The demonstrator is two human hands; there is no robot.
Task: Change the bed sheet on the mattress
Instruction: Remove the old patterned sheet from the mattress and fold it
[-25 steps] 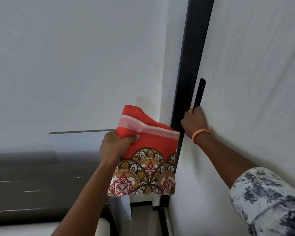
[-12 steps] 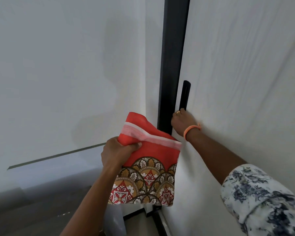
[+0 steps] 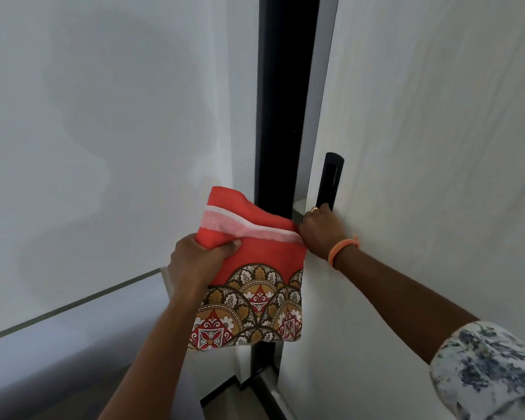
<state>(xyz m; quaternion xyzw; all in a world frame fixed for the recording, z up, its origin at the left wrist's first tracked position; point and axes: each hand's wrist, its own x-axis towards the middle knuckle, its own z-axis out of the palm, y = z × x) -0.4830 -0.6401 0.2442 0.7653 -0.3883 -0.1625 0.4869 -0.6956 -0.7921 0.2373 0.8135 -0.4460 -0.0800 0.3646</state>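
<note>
We see a folded sheet of woven cloth, matt, its red field plain and its lower part printed with scalloped ornament. The door beside it looks smooth and white with a faint grain-like streaking, barely glossy. Its black handle seems matt, plastic or coated metal; we cannot tell which. The wall is smooth, matt paint.

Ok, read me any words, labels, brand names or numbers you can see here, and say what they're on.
None can be read.
Folded red bed sheet, held in the left hand: printed pattern only, no lettering.
White door and its black handle, gripped by the right hand: no markings.
</note>
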